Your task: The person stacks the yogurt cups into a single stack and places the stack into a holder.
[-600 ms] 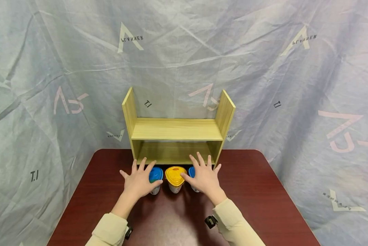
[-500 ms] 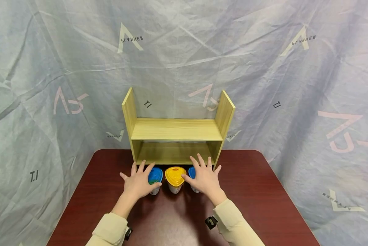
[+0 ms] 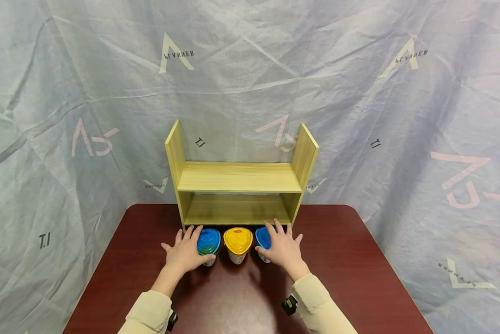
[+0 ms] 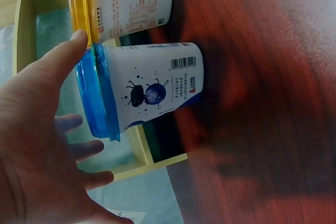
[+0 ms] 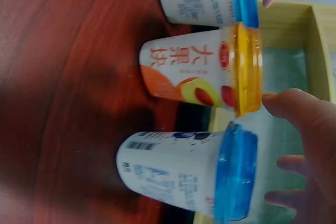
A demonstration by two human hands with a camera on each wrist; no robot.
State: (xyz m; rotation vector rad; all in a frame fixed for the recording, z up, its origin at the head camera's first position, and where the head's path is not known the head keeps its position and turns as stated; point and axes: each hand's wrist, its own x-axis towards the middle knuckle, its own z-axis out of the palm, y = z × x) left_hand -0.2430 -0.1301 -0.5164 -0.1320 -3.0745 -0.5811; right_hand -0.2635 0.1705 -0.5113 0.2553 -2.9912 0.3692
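Three white cups stand in a row on the dark red table (image 3: pixel 350 264), just in front of a wooden shelf (image 3: pixel 239 177). My left hand (image 3: pixel 185 253) (image 4: pixel 37 129) spreads over the left blue-lidded cup (image 3: pixel 209 241) (image 4: pixel 152 87), thumb at the lid's rim and fingers on its far side, with no grip visible. The yellow-lidded cup (image 3: pixel 238 240) (image 5: pixel 194 72) stands in the middle, untouched. My right hand (image 3: pixel 284 248) (image 5: pixel 310 145) spreads the same way over the right blue-lidded cup (image 3: pixel 263 236) (image 5: pixel 178 174), thumb beside the yellow lid.
The shelf has two bare boards and stands at the table's far edge. A grey printed sheet (image 3: pixel 66 116) hangs behind and around the table. Bare tabletop lies to the left, right and front of the cups.
Both hands have sunk lower and moved slightly apart, settling over the two blue-lidded cups. The cups have not moved.
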